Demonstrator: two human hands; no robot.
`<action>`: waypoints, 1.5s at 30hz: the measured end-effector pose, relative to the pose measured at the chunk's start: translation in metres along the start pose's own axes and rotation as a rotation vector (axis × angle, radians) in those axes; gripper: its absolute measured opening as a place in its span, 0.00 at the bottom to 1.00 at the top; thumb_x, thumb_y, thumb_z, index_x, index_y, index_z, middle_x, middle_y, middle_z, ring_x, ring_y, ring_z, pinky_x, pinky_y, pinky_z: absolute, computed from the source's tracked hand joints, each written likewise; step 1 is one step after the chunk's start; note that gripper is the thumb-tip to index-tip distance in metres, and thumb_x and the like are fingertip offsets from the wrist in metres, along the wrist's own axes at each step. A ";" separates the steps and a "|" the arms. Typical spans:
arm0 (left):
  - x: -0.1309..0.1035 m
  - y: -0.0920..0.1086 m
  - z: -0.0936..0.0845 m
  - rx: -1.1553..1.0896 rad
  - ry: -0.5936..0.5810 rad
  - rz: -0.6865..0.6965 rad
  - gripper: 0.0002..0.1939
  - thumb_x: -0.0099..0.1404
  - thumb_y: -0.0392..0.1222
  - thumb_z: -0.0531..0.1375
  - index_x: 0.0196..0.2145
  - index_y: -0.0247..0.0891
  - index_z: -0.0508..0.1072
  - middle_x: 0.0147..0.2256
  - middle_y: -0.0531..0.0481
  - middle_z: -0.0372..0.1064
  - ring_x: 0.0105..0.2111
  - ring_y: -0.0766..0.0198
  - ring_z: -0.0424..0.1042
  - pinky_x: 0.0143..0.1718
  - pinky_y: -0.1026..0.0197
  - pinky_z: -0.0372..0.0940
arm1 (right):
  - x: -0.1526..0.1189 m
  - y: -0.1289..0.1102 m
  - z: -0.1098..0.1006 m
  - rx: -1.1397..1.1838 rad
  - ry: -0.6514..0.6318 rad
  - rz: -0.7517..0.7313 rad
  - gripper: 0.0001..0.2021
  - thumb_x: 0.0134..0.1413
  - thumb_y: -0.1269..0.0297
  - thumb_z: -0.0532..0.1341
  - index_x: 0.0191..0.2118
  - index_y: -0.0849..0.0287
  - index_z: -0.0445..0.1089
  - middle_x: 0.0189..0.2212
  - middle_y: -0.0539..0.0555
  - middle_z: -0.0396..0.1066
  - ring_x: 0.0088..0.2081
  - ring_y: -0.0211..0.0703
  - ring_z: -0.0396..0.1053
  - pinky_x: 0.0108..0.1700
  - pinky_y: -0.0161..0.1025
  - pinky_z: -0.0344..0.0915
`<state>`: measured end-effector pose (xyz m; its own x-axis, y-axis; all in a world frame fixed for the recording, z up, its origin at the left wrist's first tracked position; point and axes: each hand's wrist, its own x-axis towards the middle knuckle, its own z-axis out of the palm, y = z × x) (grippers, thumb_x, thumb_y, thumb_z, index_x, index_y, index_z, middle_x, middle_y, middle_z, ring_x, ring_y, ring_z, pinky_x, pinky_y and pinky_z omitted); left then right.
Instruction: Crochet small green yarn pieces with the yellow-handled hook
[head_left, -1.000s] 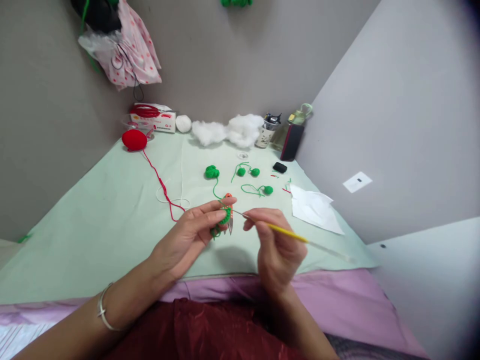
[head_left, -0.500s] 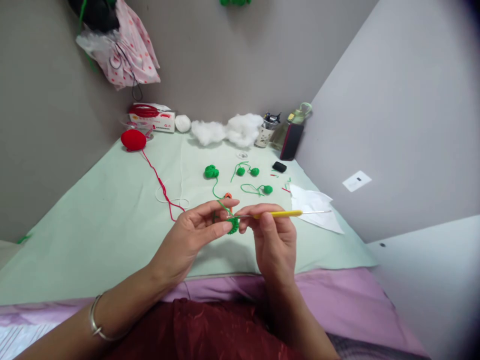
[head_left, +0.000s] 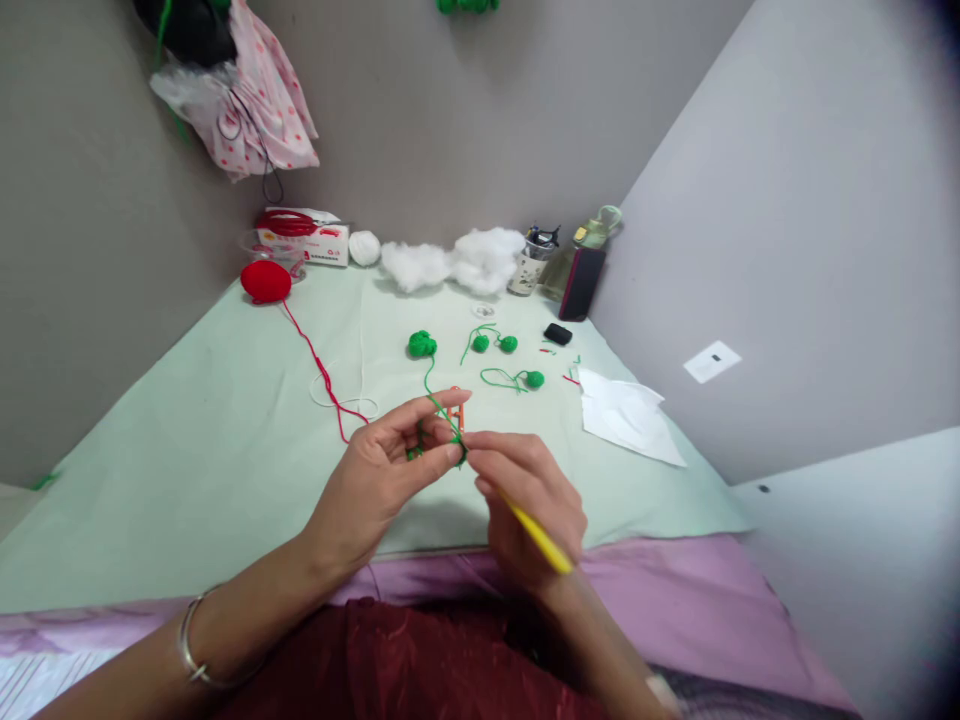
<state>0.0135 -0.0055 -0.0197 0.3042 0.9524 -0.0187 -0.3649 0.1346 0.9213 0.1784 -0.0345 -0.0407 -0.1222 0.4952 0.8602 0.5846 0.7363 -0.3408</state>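
Observation:
My left hand (head_left: 379, 465) pinches a small piece of green crochet work (head_left: 459, 455) between thumb and fingers. Green yarn (head_left: 430, 375) runs over its raised index finger to a small green ball of yarn (head_left: 421, 344) on the table. My right hand (head_left: 534, 500) grips a crochet hook (head_left: 536, 530) by its yellow handle, which slants down toward my wrist. The hook's tip meets the work, partly hidden by fingers. Behind the fingertips shows an orange stitch marker or clip (head_left: 457, 408); I cannot tell which, or whether it hangs from the work.
Several small green crocheted balls (head_left: 533, 380) with yarn tails lie beyond my hands. Red yarn (head_left: 266, 282), white stuffing (head_left: 487, 260), a pen cup (head_left: 529, 265) and a phone (head_left: 583, 284) stand at the back. White paper (head_left: 630, 415) lies right.
The crochet hook has swung from nearly level to a steep slant, its handle end now toward me. My right hand has turned and dropped slightly; my left hand stays almost in place.

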 end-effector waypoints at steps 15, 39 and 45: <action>0.002 0.001 0.004 -0.151 -0.034 -0.068 0.18 0.61 0.39 0.74 0.49 0.50 0.85 0.34 0.55 0.74 0.38 0.67 0.70 0.49 0.62 0.64 | 0.013 -0.001 0.007 0.333 0.092 0.287 0.11 0.70 0.71 0.60 0.47 0.51 0.79 0.39 0.54 0.81 0.41 0.45 0.78 0.40 0.45 0.77; 0.004 0.003 -0.001 -0.075 -0.079 -0.051 0.17 0.62 0.40 0.73 0.49 0.50 0.85 0.35 0.55 0.73 0.40 0.65 0.71 0.51 0.60 0.64 | 0.011 0.009 0.003 0.723 0.162 0.564 0.09 0.71 0.63 0.61 0.44 0.52 0.80 0.36 0.51 0.81 0.32 0.38 0.77 0.36 0.38 0.75; 0.004 0.004 -0.004 0.011 -0.075 -0.026 0.14 0.66 0.40 0.69 0.48 0.51 0.85 0.35 0.55 0.69 0.39 0.65 0.66 0.46 0.62 0.61 | 0.012 0.007 -0.002 0.699 0.125 0.549 0.11 0.74 0.64 0.56 0.44 0.54 0.77 0.37 0.52 0.82 0.31 0.39 0.79 0.35 0.40 0.78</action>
<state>0.0101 -0.0002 -0.0179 0.3789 0.9253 -0.0134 -0.3463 0.1552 0.9252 0.1825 -0.0247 -0.0320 0.1431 0.8367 0.5287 -0.0917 0.5431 -0.8346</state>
